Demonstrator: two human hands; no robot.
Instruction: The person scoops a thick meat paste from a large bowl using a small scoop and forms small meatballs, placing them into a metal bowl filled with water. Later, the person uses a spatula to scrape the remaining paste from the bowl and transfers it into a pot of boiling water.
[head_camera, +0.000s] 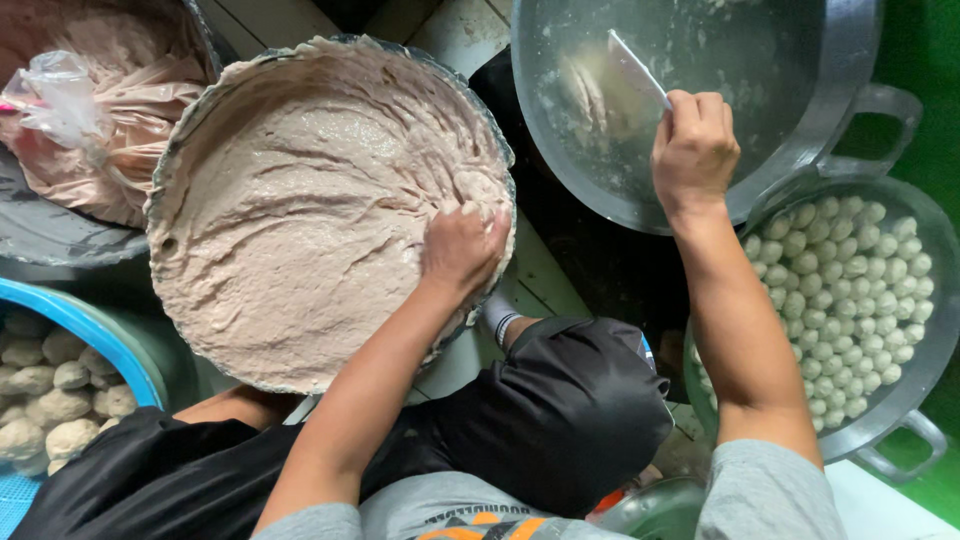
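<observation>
One basin of pinkish paste (300, 210), one large metal pot of water (690, 90), one white scraper (638, 68), two containers of pale balls, far right (850, 300) and near left (60, 390), two hands, left (462, 245) and right (693, 148), one plastic bag (60, 100)

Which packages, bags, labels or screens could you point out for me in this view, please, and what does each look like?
Plastic bag: top left, crumpled, clear, lying on pinkish paste in a dark tub.
Shirt print: bottom centre, orange and dark marks on grey cloth.
No screens or signs show.
</observation>
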